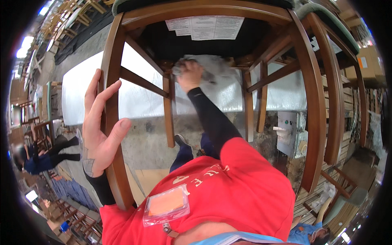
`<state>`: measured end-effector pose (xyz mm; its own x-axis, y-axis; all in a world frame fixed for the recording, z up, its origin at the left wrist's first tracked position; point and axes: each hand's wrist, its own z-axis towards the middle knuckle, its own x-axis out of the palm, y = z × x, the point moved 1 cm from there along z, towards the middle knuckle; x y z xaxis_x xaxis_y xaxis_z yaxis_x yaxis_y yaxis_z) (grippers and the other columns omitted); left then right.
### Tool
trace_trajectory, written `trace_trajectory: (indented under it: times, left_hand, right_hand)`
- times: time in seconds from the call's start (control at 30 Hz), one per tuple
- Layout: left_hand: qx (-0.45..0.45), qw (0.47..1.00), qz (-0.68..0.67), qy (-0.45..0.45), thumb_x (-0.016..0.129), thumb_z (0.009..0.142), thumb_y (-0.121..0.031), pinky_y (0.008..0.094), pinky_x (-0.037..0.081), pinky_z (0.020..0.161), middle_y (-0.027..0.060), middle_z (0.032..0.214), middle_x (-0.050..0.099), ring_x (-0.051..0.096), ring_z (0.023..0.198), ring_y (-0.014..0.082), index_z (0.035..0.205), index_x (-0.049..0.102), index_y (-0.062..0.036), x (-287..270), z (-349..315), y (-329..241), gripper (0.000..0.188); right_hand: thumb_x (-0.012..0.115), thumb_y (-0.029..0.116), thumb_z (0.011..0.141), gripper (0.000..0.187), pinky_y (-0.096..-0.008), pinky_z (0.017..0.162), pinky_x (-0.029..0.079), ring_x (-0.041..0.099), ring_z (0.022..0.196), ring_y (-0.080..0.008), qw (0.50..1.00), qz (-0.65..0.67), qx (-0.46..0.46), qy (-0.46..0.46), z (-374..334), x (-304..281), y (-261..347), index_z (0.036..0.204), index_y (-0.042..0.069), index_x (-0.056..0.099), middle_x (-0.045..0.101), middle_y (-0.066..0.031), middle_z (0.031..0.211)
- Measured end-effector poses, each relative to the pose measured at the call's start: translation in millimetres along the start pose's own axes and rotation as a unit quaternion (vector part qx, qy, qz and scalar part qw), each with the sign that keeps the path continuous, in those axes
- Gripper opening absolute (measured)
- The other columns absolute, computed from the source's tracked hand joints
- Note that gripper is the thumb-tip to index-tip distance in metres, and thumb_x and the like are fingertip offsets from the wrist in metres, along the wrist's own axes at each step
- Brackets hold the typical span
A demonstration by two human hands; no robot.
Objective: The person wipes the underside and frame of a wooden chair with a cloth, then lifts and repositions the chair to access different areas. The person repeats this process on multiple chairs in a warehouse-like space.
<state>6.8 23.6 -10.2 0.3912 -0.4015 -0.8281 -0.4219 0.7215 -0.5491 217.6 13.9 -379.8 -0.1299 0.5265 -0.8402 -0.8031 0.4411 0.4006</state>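
A brown wooden chair (109,106) with a black underside and white paper labels (206,27) fills the space before me, its legs spread toward me. Against its left leg rests my left hand (100,126), palm up along the wood, with fingers and thumb apart and nothing held. My right hand (190,74) reaches between the legs to the far rail beneath the black underside. Its fingers are curled on a crumpled grey-white rag (212,71), which is smeared by motion. Whether the rag touches the rail I cannot tell.
Behind the chair lies a white, film-covered surface (139,98). A second brown chair (331,94) stands close on the right, near a grey control box (286,132). Cardboard boxes (369,61) are stacked far right. Other people work at the lower left (38,161) and lower right (306,232).
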Motion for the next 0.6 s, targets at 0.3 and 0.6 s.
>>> trace_trajectory:
  times: [0.3,0.6]
  left_hand:
    - [-0.037,0.999,-0.032,-0.012,0.070,0.082,-0.032,0.0406,0.035,0.114,0.0171,0.161,0.030,0.036,0.147,0.0326,0.136,0.059,-0.0058,-2.9,-1.8,1.5,0.062]
    - [-0.033,0.998,-0.046,-0.009,0.072,0.081,-0.026,0.0415,0.037,0.114,0.0186,0.161,0.029,0.037,0.146,0.0339,0.135,0.060,-0.0043,-2.9,-3.0,-0.9,0.059]
  right_hand:
    - [0.075,0.020,0.077,0.034,-0.0473,0.095,0.044,0.059,0.109,-0.0377,0.970,0.214,0.064,-0.092,20.5,3.6,54.4,0.106,0.006,0.066,0.065,-0.0163,0.110]
    - [0.077,0.022,0.070,0.036,-0.0474,0.092,0.045,0.060,0.109,-0.0333,0.978,0.192,-0.056,-0.055,27.6,-11.5,49.4,0.102,0.009,0.067,0.064,-0.0126,0.110]
